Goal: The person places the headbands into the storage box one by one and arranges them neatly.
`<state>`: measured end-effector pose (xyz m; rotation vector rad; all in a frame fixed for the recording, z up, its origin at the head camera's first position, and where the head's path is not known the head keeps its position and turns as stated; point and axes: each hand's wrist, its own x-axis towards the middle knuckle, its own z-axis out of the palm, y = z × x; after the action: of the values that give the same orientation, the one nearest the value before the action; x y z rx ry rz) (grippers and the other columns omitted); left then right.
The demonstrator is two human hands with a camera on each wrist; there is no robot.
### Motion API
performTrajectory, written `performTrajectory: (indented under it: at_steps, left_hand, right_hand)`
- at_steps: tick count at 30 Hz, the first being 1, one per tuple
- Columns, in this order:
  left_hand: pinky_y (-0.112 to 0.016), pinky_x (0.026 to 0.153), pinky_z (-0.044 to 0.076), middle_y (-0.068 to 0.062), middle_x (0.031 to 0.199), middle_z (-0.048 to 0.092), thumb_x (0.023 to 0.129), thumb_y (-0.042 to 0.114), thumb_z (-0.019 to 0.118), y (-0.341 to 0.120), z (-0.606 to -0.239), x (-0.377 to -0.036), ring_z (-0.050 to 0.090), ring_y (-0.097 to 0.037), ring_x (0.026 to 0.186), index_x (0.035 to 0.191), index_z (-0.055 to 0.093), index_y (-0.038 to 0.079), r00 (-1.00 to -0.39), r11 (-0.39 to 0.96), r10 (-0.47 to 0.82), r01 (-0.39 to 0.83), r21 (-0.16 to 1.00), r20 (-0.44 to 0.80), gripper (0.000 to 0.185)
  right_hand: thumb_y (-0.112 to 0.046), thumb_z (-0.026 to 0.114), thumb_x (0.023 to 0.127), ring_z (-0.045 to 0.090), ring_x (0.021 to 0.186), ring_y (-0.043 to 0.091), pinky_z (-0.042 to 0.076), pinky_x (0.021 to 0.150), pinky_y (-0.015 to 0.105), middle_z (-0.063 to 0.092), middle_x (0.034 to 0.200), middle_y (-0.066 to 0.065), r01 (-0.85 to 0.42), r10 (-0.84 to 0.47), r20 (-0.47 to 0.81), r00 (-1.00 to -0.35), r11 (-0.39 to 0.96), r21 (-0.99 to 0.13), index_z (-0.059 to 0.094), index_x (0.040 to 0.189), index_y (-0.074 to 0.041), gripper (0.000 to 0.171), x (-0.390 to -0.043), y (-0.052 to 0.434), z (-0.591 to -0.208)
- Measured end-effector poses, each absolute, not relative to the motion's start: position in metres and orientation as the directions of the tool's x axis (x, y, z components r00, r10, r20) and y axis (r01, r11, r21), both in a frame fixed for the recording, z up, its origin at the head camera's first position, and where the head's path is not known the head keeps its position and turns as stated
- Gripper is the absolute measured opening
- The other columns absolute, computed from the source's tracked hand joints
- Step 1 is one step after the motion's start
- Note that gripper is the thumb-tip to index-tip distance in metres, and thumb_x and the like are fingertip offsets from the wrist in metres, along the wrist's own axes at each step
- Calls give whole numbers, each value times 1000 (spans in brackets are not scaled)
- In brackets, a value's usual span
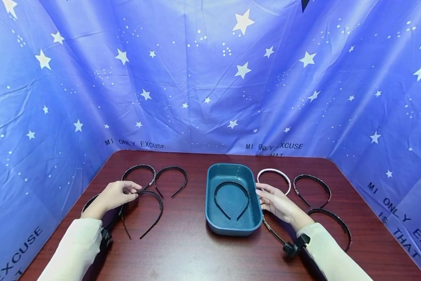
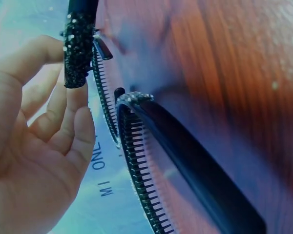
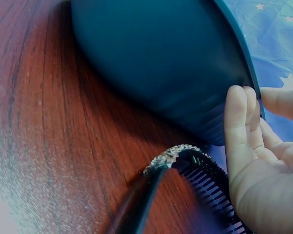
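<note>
At the left, my left hand point(image 1: 113, 199) pinches the arch of a black toothed headband point(image 1: 162, 208), its legs pointing toward me. Up close in the left wrist view, dark glitter covers the pinched part of this headband point(image 2: 78, 53). My right hand point(image 1: 280, 203) grips the right rim of a teal plastic box point(image 1: 209, 210). The right wrist view has its fingers point(image 3: 236, 114) against the outer wall and the thumb over the rim. Inside the box lies one black toothed headband point(image 1: 231, 183). Beneath the right hand is a headband with beige glitter point(image 1: 267, 224), partly hidden.
Behind the left hand lie two more black headbands point(image 1: 138, 166) point(image 1: 186, 178); another point(image 1: 86, 204) is partly covered by that forearm. Right of the box are a pale pink braided headband point(image 1: 271, 170) and two black ones point(image 1: 329, 190) point(image 1: 345, 228). A starry blue cloth point(image 1: 203, 78) hangs behind the table.
</note>
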<state>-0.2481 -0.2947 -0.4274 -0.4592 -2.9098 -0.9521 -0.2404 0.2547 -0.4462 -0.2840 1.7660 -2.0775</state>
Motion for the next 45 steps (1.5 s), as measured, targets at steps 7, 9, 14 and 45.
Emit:
performTrajectory:
  at_steps: [7,9,14,45]
  left_hand:
    - [-33,72,52,4,88,69,86,12,74,-292,-425,-247,62,-13,82,105,78,9,-950,769,279,308,560,138,19]
    - [-32,71,51,4,88,69,86,12,75,-291,-425,-247,62,-13,82,104,78,10,-950,765,277,308,566,142,18]
    - [-31,70,51,3,89,69,88,11,75,-290,-423,-246,62,-13,83,105,77,9,-947,752,287,317,577,145,17]
    - [-33,72,50,2,93,68,94,8,68,-286,-416,-246,61,-14,83,112,75,9,-944,745,309,316,588,116,19]
  right_hand:
    - [-12,48,107,64,84,10,55,73,26,67,108,5,162,-423,-96,-901,-123,-979,17,152,12,60,-241,255,-447]
    - [-12,48,107,64,84,10,55,73,26,67,108,5,164,-423,-98,-901,-122,-979,17,152,12,59,-241,255,-447]
    - [-12,49,107,64,83,10,55,73,26,67,108,6,163,-425,-96,-900,-126,-978,19,151,12,59,-241,255,-448]
    - [-9,48,106,63,80,9,55,72,25,67,101,3,171,-419,-95,-903,-148,-974,17,152,12,59,-241,254,-447]
